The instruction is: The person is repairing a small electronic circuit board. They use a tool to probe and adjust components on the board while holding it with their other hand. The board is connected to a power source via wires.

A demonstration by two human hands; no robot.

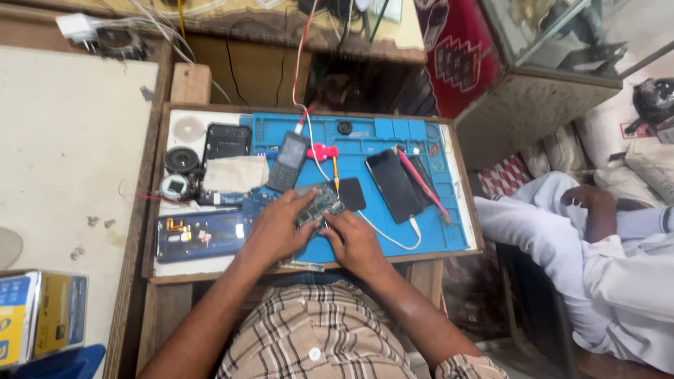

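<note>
left hand (277, 228) grips circuit board (319, 203) from its left | right hand (351, 238) pinches board's near edge | smartphone (393, 184) lies beyond right hand on blue mat (435, 231)

circuit board (319, 202): partly under hands | box (28, 316): cut off left

Wooden tray (460, 168) carries blue mat (393, 133), phones.

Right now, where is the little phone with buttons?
In the head view, the button phone lies on the blue mat, just beyond the left hand, beside the folded cloth and left of the pink clip.
</note>
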